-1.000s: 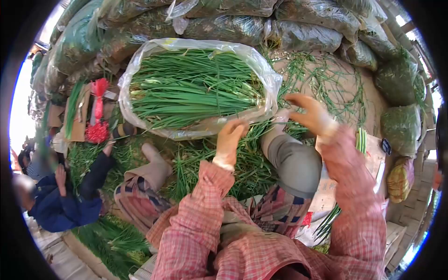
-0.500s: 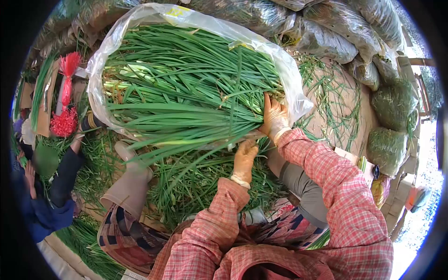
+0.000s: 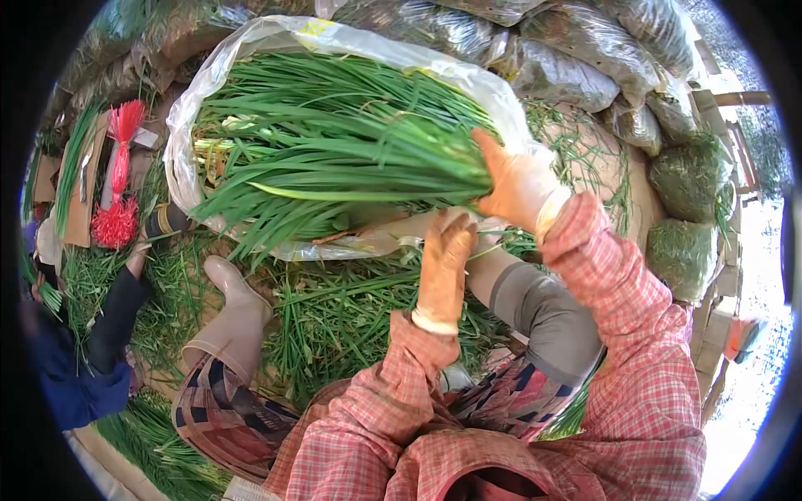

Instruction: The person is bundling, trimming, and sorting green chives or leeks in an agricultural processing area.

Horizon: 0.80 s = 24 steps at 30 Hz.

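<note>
Greens [image 3: 334, 142], long and thin like chives, fill the big clear plastic bag [image 3: 251, 37] in the upper middle of the frame. The bag lies on its side with its open mouth toward you, and the leaf tips spill out at the lower left of the bag.

Your right hand [image 3: 518, 184], in an orange glove, is at the right side of the bag. It is pressed flat against the end of the green bunch, with the fingers spread over the leaves and the plastic. It is not curled into a fist.

Your left hand [image 3: 444, 259], also in an orange glove, is just below the bag, in the middle of the frame. Its fingers reach up to the bottom edge of the plastic and touch it. You cannot tell from here if the fingers pinch the plastic or only rest on it.

Your two hands are close together but not touching.

Loose greens [image 3: 334, 309] lie on the ground under the bag. Your tan boot [image 3: 230, 317] stands in them at the lower left. Your red checked sleeves [image 3: 635, 334] fill the bottom of the frame.

More packed bags [image 3: 585, 67] are piled along the top and right. A red bundle of ties [image 3: 117, 192] lies at the far left. Another person's dark sleeve [image 3: 113, 309] shows at the left edge.
</note>
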{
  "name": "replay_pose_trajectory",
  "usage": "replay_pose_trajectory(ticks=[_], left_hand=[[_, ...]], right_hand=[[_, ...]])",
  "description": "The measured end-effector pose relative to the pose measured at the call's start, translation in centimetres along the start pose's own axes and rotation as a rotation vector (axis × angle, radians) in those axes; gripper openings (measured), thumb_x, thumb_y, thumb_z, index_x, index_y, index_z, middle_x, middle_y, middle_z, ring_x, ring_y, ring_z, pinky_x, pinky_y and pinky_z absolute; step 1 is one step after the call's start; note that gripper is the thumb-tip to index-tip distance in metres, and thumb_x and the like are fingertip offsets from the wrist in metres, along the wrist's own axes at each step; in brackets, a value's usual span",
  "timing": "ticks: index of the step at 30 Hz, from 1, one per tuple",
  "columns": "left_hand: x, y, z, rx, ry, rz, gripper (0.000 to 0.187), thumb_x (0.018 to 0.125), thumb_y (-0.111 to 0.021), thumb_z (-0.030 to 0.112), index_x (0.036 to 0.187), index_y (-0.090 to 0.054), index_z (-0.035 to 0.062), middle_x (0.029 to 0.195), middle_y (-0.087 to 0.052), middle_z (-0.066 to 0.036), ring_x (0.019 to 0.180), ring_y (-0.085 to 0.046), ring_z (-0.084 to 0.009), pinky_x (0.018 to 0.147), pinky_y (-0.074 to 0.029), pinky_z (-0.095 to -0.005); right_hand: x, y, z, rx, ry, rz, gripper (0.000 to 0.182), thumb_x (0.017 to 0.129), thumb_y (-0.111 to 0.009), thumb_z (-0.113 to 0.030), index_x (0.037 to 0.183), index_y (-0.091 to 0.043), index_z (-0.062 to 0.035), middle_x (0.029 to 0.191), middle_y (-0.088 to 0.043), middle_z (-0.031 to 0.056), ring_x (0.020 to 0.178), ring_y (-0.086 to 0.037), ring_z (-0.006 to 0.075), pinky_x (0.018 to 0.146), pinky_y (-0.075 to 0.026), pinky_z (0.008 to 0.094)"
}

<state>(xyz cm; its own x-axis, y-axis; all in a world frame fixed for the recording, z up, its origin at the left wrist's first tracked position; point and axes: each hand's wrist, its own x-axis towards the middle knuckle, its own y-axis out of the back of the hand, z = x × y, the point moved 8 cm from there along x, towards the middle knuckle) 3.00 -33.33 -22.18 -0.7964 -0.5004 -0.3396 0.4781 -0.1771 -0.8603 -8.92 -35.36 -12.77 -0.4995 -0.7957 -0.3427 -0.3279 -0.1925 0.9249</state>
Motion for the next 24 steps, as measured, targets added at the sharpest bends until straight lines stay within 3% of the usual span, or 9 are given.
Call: replay_pose_trajectory(ticks=[1,3,6,7,9,12,15,19,24], left_hand=[[0.6,-0.5,0.1,-0.112,-0.003,-0.033,0.048,0.082,-0.059,0.018,0.12,-0.038,-0.0023,0.116,-0.047,-0.009,0.103,-0.049,-0.0183,0.09,-0.038,-0.0308],[0.6,0.1,-1.6,-0.275,0.239,0.104,0.039,0.082,-0.059,0.022,0.115,-0.047,0.004,0.109,-0.054,-0.009,0.097,-0.054,-0.0189,0.084,-0.045,-0.0342],[0.8,4.7,-2.6,-0.28,0.2,0.149,0.041,0.08,-0.06,0.026,0.114,-0.05,0.0046,0.108,-0.056,-0.009,0.098,-0.054,-0.021,0.084,-0.045,-0.0363],[0.2,5.4,-2.1,-0.213,0.175,0.155,0.046,0.08,-0.059,0.03,0.115,-0.048,0.0027,0.111,-0.054,-0.009,0.101,-0.052,-0.0234,0.088,-0.042,-0.0391],[-1.2,5.9,-1.9,-0.241,0.278,0.279,0.045,0.079,-0.059,0.03,0.115,-0.048,0.0042,0.113,-0.053,-0.011,0.1,-0.053,-0.0269,0.088,-0.042,-0.0436],[-0.7,6.7,-2.0,-0.268,0.259,0.148,0.047,0.077,-0.061,0.03,0.115,-0.047,0.0057,0.113,-0.052,-0.012,0.1,-0.052,-0.0295,0.085,-0.043,-0.0457],[-1.4,6.9,-1.2,-0.233,0.301,0.221,0.047,0.077,-0.062,0.025,0.116,-0.046,0.0053,0.113,-0.052,-0.012,0.102,-0.051,-0.0294,0.086,-0.042,-0.0462],[-1.4,7.5,-1.2,-0.253,0.295,0.187,0.043,0.077,-0.062,0.02,0.114,-0.047,0.0053,0.111,-0.053,-0.011,0.101,-0.052,-0.0274,0.087,-0.042,-0.0448],[-2.3,9.2,-1.4,-0.18,0.328,0.314,0.047,0.076,-0.063,0.021,0.115,-0.046,0.0029,0.111,-0.054,-0.011,0.099,-0.053,-0.0279,0.087,-0.043,-0.0437]], right_hand=[[-1.6,-0.1,-1.4,0.015,0.044,0.037,0.08,0.063,-0.067,-0.026,0.128,-0.028,0.0002,0.088,-0.058,0.025,0.08,-0.058,0.0393,0.071,-0.047,0.0414],[-3.6,-4.5,-2.8,0.041,-0.14,-0.303,0.08,0.065,-0.067,-0.03,0.128,-0.028,0.0005,0.094,-0.057,0.0251,0.086,-0.057,0.0385,0.074,-0.046,0.0417],[-5.3,-6.0,-2.8,0.235,0.181,-0.149,0.078,0.068,-0.067,-0.036,0.125,-0.031,0.0015,0.096,-0.057,0.0243,0.088,-0.057,0.0361,0.076,-0.046,0.0412],[-4.4,-5.1,-2.0,0.302,0.068,-0.284,0.078,0.069,-0.066,-0.043,0.124,-0.034,0.0021,0.103,-0.056,0.0247,0.094,-0.056,0.0347,0.081,-0.044,0.0394],[-1.2,-5.2,2.1,0.433,-0.069,-0.211,0.084,0.067,-0.065,-0.05,0.124,-0.036,0.0035,0.111,-0.051,0.0255,0.103,-0.052,0.0322,0.089,-0.04,0.0376],[2.3,-5.7,2.4,0.211,-0.067,0.01,0.093,0.065,-0.066,-0.055,0.128,-0.03,0.0036,0.12,-0.045,0.0252,0.114,-0.044,0.0312,0.095,-0.034,0.0361],[4.9,-9.7,0.6,0.522,0.03,-0.053,0.103,0.063,-0.064,-0.06,0.13,-0.024,0.0057,0.124,-0.041,0.025,0.118,-0.038,0.0308,0.097,-0.031,0.0355],[5.6,-13.2,-1.6,0.877,0.13,-0.172,0.108,0.059,-0.071,-0.055,0.13,-0.02,0.0085,0.124,-0.04,0.0259,0.118,-0.038,0.0306,0.098,-0.03,0.0345],[4.1,-9.6,-1.8,0.69,-0.034,-0.03,0.085,0.061,-0.069,-0.027,0.128,-0.029,0.005,0.114,-0.048,0.0265,0.111,-0.045,0.0311,0.094,-0.034,0.0297]])
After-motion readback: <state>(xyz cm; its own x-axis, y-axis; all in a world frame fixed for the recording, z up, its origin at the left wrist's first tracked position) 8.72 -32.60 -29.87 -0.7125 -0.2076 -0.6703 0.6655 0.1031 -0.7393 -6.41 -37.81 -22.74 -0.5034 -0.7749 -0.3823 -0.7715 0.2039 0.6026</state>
